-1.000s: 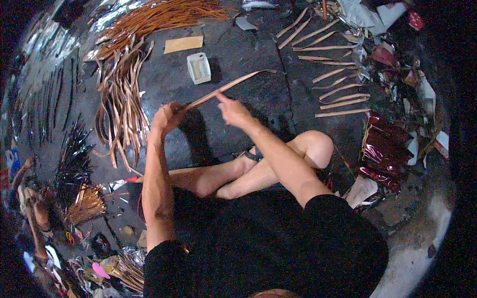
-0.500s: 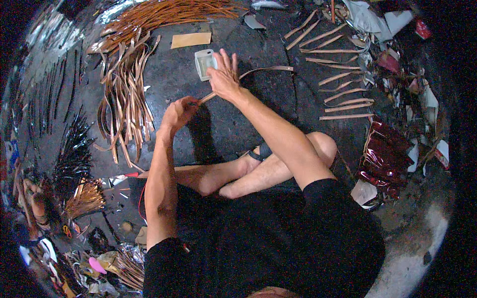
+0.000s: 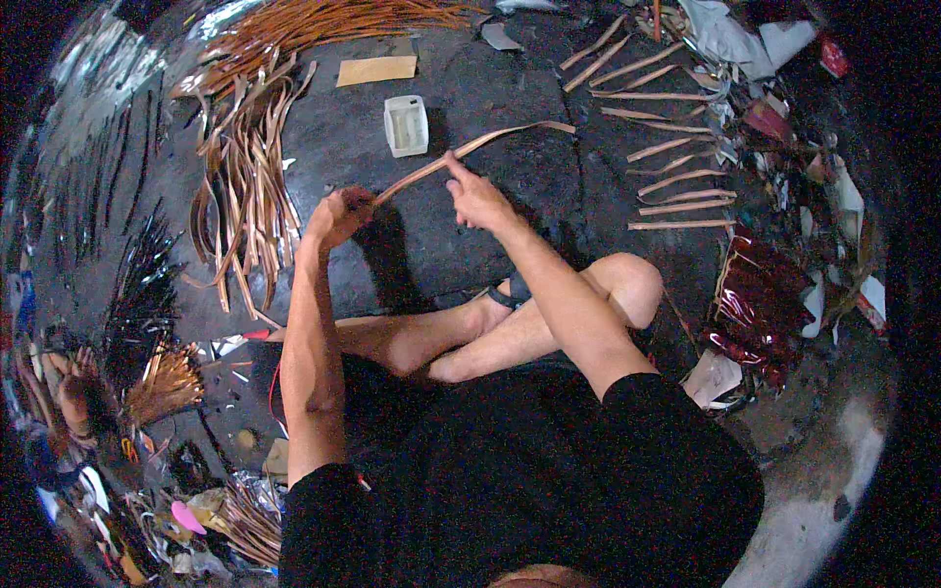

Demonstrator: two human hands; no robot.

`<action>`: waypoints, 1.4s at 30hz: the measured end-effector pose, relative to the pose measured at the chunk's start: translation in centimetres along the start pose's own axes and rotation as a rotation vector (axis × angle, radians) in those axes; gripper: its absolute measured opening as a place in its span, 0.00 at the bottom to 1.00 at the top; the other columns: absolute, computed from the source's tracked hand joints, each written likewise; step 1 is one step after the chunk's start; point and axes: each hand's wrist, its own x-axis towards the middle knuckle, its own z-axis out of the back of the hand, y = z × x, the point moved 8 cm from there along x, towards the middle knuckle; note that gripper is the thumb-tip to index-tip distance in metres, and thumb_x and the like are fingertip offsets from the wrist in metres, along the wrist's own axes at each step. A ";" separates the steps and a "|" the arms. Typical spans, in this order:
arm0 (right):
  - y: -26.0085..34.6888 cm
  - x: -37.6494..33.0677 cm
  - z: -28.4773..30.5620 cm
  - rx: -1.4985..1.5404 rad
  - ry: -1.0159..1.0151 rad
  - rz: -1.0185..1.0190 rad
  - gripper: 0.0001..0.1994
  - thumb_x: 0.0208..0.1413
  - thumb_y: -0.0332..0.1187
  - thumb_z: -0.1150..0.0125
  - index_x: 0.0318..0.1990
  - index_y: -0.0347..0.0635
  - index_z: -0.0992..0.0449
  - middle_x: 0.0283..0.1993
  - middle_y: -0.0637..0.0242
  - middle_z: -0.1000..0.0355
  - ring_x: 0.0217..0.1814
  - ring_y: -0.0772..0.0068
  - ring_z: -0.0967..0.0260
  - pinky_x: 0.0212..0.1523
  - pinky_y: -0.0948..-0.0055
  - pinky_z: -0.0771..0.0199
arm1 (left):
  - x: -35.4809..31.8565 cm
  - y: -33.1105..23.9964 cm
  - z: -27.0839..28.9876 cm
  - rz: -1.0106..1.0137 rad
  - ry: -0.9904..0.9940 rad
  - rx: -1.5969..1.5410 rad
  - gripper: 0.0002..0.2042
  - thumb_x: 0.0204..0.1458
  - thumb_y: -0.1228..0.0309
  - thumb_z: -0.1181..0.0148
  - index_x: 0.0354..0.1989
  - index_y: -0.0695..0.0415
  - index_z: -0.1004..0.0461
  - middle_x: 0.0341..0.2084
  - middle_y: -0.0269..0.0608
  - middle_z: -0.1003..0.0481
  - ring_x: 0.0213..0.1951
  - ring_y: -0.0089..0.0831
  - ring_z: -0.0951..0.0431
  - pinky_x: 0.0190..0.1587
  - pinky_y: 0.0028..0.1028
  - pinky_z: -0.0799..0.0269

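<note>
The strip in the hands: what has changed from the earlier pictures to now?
The right hand went forward along the strip toward the white box, then came back toward the left hand. The strip's far end now bends over to the right. Both hands kept their grip; the box and the piles stayed.

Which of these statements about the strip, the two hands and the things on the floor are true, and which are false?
1. Both hands hold one long copper-coloured strip. True.
2. The left hand grips the strip's near end. True.
3. The right hand rests on the white box. False: it is on the strip, apart from the box.
4. The pile of strips lies to the person's right. False: to the left.
</note>
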 end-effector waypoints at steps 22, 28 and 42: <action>4.5 -7.0 0.0 -0.456 0.127 0.493 0.22 0.56 0.40 0.53 0.55 0.37 0.37 0.41 0.42 0.29 0.46 0.40 0.33 0.49 0.50 0.35 | -0.2 -2.8 -0.7 -0.114 -0.148 0.237 0.08 0.47 0.68 0.42 0.30 0.61 0.28 0.27 0.54 0.26 0.31 0.51 0.26 0.33 0.39 0.32; 0.9 -9.6 4.1 -0.352 0.124 0.402 0.26 0.56 0.44 0.49 0.57 0.36 0.38 0.44 0.40 0.31 0.47 0.40 0.33 0.48 0.49 0.34 | -1.7 -10.8 1.3 0.166 0.234 -0.458 0.10 0.50 0.73 0.46 0.41 0.59 0.28 0.24 0.27 0.32 0.25 0.17 0.36 0.27 0.20 0.41; 0.9 -3.5 2.4 -0.114 -0.122 0.547 0.27 0.56 0.42 0.50 0.59 0.34 0.43 0.48 0.47 0.33 0.51 0.45 0.36 0.52 0.55 0.38 | 31.7 -47.4 8.6 -0.479 0.050 -0.557 0.15 0.54 0.59 0.47 0.42 0.56 0.26 0.31 0.27 0.27 0.31 0.18 0.32 0.33 0.18 0.39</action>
